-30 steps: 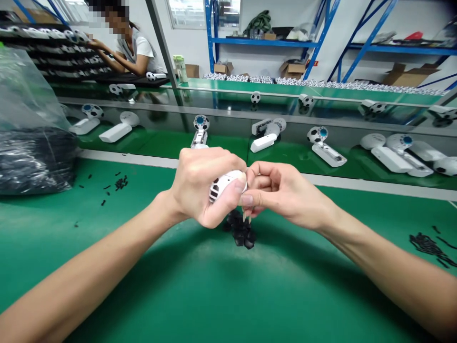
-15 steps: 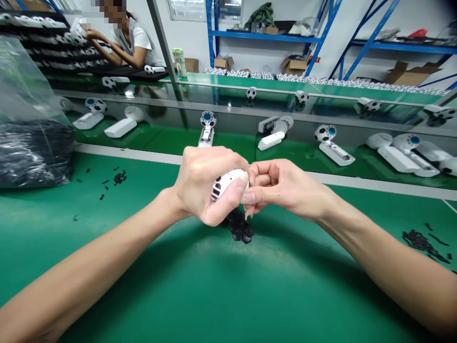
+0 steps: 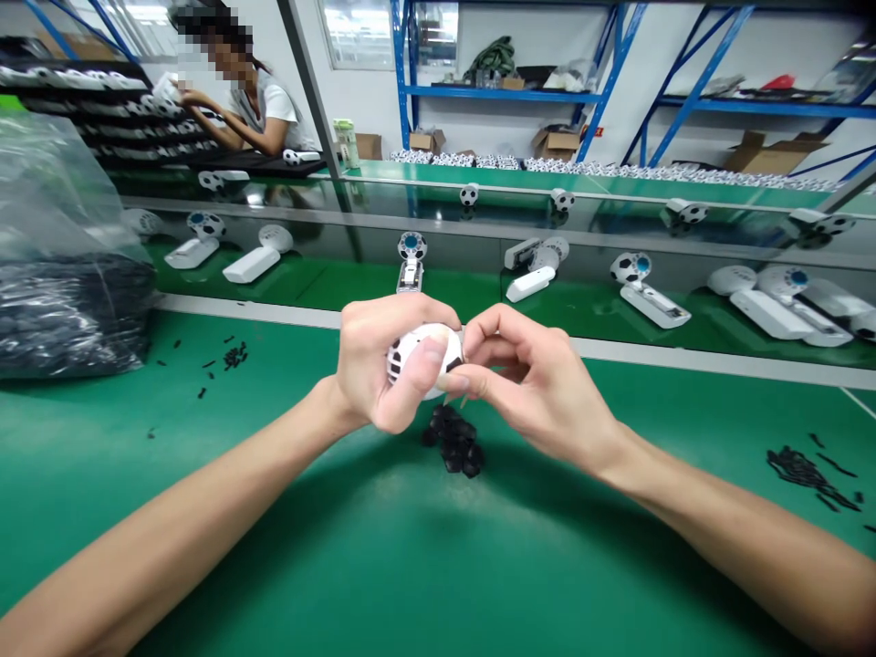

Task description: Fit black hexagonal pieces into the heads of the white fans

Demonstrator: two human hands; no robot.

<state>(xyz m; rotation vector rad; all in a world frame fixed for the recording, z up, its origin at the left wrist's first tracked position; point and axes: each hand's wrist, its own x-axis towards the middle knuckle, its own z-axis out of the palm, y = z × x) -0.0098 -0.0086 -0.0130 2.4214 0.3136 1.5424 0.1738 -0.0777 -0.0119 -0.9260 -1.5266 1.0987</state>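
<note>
Soccer-patterned shell [image 3: 403, 345] over the table [image 3: 438, 566] looks light, stiff, kinda slick, so cup its sides: left hand [image 3: 373, 356] wrapped round it, right hand [image 3: 540, 383] nearly pinched at its right edge, can't tell on what.

At the upper left of the frame, a person in a light top [image 3: 277, 105] sits beside a rack of dark trays [image 3: 41, 117]. A grey post [image 3: 307, 87] slants past a window [image 3: 359, 36] and a green-and-white container [image 3: 347, 144]. At the upper centre, a blue shelf [image 3: 472, 92] bears a dark green cloth [image 3: 493, 57], with open cardboard boxes below it. At the upper right, another blue shelf [image 3: 766, 106] holds a red item [image 3: 778, 82] above a large open carton [image 3: 773, 153].
</note>
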